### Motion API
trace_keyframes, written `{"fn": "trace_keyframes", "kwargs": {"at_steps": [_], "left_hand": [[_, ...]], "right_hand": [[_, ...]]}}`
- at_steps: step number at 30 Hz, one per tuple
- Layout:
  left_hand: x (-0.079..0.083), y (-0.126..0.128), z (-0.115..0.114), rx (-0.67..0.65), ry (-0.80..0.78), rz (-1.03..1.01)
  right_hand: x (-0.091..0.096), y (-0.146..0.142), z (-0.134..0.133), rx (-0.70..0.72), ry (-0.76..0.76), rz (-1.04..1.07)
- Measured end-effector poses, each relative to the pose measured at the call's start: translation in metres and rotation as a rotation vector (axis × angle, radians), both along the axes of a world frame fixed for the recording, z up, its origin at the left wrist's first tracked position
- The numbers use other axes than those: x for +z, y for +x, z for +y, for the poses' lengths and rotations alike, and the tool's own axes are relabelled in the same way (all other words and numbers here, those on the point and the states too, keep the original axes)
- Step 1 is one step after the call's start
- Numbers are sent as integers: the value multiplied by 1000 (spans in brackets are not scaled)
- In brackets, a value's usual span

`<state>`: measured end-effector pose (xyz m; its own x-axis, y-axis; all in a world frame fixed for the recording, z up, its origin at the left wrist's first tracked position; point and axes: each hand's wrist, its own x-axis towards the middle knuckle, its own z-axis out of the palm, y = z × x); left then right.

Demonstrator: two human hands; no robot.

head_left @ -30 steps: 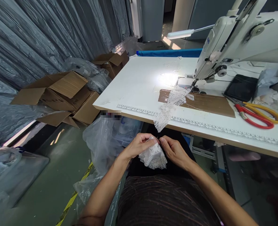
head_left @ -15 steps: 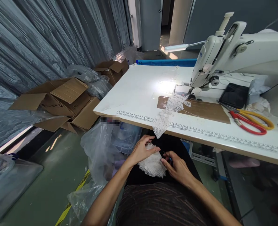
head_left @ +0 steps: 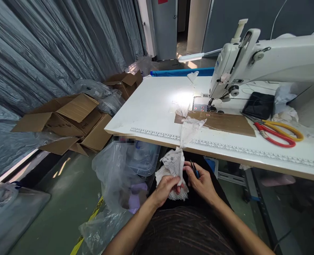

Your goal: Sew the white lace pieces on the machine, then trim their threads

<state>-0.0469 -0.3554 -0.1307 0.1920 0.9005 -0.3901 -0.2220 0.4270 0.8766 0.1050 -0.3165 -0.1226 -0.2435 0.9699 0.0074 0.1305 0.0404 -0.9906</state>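
My left hand (head_left: 165,191) pinches a piece of white lace (head_left: 173,159) above my lap, just in front of the table edge. More white lace (head_left: 191,128) reaches up from it over the edge onto the tabletop. Closed around small thread snips (head_left: 195,170) with a blue handle and dark, pointed blades, my right hand (head_left: 203,182) is close at the lace's right side. Its fingertips come up to the lace edge; whether they grip it I cannot tell. Crumpled lace lies on my lap under the left hand, partly hidden.
The white sewing machine (head_left: 234,67) stands on the white table (head_left: 141,102), beside a brown strip (head_left: 226,124). Red and yellow scissors (head_left: 276,134) and a dark flat object (head_left: 258,105) lie to the right. Open cardboard boxes (head_left: 74,109) and plastic bags (head_left: 109,177) are at left.
The lace has come away from the needle area toward me. My left hand has gone from resting on the lap lace to pinching a raised piece. A white scrap now shows at the table's back.
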Motion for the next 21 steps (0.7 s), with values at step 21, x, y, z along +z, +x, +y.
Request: {"fn": "trace_keyframes", "kwargs": {"at_steps": [21], "left_hand": [[36,-26,22,-133,96,-21]], "right_hand": [[24,19,-27,383,113,-149]]}}
